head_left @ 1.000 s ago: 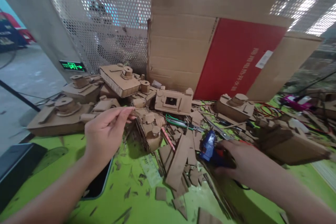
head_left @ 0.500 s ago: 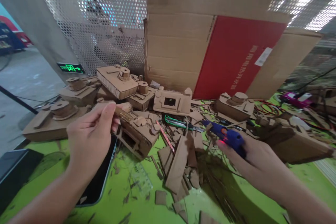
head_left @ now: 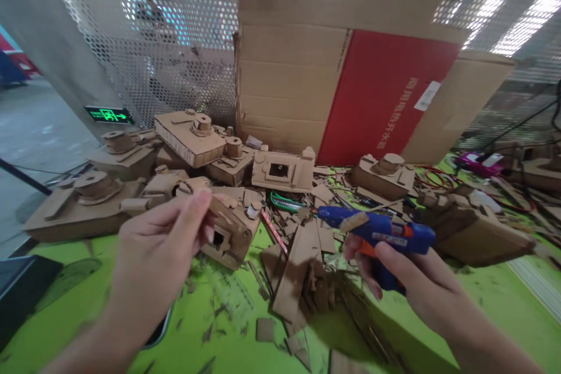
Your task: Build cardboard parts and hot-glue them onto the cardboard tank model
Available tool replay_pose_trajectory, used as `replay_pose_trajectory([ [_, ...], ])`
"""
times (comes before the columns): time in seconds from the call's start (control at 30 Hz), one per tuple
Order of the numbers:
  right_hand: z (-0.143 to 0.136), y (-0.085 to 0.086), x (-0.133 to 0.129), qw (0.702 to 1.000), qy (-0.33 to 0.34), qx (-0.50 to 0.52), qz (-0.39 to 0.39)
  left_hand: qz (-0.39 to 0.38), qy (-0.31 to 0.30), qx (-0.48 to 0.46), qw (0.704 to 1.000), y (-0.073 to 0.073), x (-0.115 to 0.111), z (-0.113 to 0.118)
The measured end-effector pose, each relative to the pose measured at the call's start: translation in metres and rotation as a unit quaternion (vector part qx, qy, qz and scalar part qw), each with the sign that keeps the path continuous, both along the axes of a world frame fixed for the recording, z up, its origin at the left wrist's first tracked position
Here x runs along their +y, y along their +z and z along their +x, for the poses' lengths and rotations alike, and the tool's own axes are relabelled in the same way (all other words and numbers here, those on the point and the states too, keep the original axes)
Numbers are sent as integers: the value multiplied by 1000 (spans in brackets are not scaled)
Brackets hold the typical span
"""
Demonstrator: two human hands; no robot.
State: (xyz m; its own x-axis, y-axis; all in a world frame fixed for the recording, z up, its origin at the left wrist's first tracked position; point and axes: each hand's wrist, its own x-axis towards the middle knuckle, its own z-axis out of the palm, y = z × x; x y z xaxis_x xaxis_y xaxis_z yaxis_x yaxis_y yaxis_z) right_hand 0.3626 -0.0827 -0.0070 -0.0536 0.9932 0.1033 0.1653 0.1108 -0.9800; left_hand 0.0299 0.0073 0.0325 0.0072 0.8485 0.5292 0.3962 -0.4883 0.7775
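My left hand point(head_left: 153, 251) pinches a small flat piece of cardboard point(head_left: 227, 216) between thumb and fingertips. Just behind and below that piece is a boxy cardboard model point(head_left: 239, 248) with a square opening, partly hidden by it. My right hand point(head_left: 416, 283) is wrapped around a blue hot glue gun point(head_left: 372, 225), fingers at its orange trigger. The nozzle points left, toward the piece but apart from it. A scrap of cardboard point(head_left: 354, 221) shows against the gun's barrel. Below the nozzle lie long cardboard strips point(head_left: 295, 274).
More cardboard models point(head_left: 190, 134) are piled at the left, with another point(head_left: 383, 175) at the back right. A green utility knife point(head_left: 284, 201) and a pink-red stick point(head_left: 274, 232) lie among scraps. A phone point(head_left: 160, 327) is partly under my left forearm. A large cardboard sheet point(head_left: 289, 82) stands behind.
The glue gun has risen and turned sideways, its nozzle now farther left. My left hand has shifted slightly right and lower with the cardboard piece. The view has moved a little.
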Motion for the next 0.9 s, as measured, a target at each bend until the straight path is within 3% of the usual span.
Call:
replay_pose_trajectory([
  [0.2,-3,-7,-6,992,1,-119,44,-17,-85,71,994,1,-20,20],
  [0.43,-3,13,3,964,-31,-236,116,-45,-165,170,970,6,-21,47],
  [0.6,10,20,9,960,-125,-220,117,-113,-254,272,921,9,-30,87],
  [0.73,18,21,14,958,-157,-211,114,-139,-306,340,878,-5,-38,129],
  [0.83,18,19,17,959,-161,-203,115,-134,-312,391,856,-15,-39,151],
  [0.9,17,19,18,961,-157,-195,117,-122,-287,407,858,-15,-33,154],
])
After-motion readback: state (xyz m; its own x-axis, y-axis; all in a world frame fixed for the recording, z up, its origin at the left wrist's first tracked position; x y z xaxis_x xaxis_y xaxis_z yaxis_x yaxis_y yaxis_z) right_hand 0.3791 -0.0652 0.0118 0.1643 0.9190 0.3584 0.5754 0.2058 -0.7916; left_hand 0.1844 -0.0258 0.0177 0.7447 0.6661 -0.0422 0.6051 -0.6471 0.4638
